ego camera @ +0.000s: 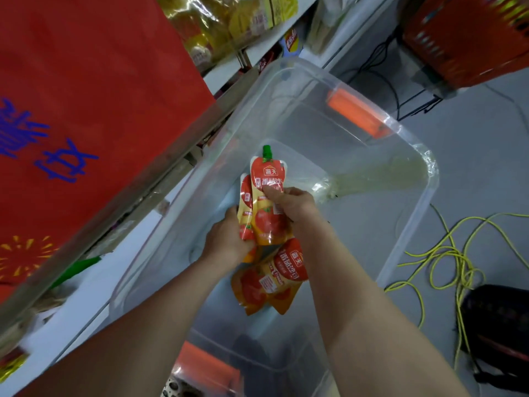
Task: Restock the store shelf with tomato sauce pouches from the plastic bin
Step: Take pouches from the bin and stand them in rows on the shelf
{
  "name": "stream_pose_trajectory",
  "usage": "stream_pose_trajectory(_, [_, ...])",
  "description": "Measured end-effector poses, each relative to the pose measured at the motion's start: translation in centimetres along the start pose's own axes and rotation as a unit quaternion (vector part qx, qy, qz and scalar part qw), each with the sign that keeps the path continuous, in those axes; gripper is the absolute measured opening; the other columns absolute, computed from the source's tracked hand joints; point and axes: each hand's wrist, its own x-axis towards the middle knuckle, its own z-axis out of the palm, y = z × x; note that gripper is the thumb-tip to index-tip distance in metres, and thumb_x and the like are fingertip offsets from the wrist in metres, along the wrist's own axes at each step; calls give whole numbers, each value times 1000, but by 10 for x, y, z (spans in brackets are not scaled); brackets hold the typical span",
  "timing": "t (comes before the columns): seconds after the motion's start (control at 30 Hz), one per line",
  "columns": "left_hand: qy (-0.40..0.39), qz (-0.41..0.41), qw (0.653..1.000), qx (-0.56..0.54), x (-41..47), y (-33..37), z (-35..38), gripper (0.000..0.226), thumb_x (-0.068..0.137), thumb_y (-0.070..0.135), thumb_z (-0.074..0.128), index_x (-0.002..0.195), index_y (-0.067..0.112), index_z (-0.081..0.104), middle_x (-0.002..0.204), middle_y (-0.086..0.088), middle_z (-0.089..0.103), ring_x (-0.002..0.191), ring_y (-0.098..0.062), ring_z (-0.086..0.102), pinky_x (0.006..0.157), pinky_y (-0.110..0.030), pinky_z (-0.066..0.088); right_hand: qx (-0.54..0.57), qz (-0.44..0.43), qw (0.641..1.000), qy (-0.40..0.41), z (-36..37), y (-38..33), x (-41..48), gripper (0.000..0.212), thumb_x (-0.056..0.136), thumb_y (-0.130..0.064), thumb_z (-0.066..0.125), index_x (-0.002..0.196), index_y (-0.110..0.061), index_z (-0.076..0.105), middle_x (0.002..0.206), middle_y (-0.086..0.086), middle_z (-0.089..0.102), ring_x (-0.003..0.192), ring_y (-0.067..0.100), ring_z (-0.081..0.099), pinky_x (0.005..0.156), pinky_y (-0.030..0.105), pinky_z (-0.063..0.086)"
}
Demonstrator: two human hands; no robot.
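Over the clear plastic bin [412,202] both my hands hold tomato sauce pouches. My right hand [289,203] pinches a red and yellow pouch with a green cap [267,196], upright. My left hand [226,242] grips a second pouch [246,207] just left of it, partly hidden behind the first. Two more pouches [269,279] lie on the bin's floor below my hands. The store shelf [137,179] runs along the left, its edge slanting up to the right.
A red bag with blue characters [86,110] hangs at the left above the shelf edge. Yellow snack packs [226,24] fill the upper shelf. The bin has orange latches [355,113]. A yellow cable [446,259] lies coiled on the grey floor at right, beside a dark object [498,325].
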Motion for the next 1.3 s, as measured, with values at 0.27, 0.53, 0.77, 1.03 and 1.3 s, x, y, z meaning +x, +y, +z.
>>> stream_pose_trajectory(0.27, [-46,-30,960,-274,-69,15,-42,42,73,1,75,96,26,50,95,5,65,90,-14,63,77,-33,53,118,-85,988,-58,-27,-1,-79,36,81,-22,80,110,-13,61,100,12,74,83,29,72,80,51,59])
stream_pose_trajectory(0.53, [-11,23,927,-375,-197,15,-93,38,78,17,76,108,24,55,109,-1,69,98,-19,67,86,-38,55,105,-222,964,-101,-37,-10,-230,17,85,-8,72,102,-9,70,90,8,76,76,20,73,69,35,60])
stream_pose_trajectory(0.77, [72,91,906,-406,-324,-15,-155,41,76,45,72,111,27,63,111,2,72,104,-19,68,93,-45,54,22,-344,924,-166,-8,-19,-374,25,82,-9,76,104,-18,67,92,3,76,82,16,72,74,34,59])
stream_pose_trajectory(1.03, [195,195,847,-455,-469,-61,-252,31,85,17,70,115,22,62,110,-3,73,104,-24,69,94,-51,52,-27,-486,827,-281,62,-43,-538,32,79,-10,76,109,-14,67,93,6,76,81,19,73,71,33,58])
stream_pose_trajectory(1.3, [336,277,766,-473,-568,-82,-349,37,73,28,73,108,22,64,105,-4,74,100,-24,70,87,-40,55,-69,-564,747,-346,143,-82,-644,33,72,-20,78,103,-15,68,82,6,75,67,20,71,71,42,56])
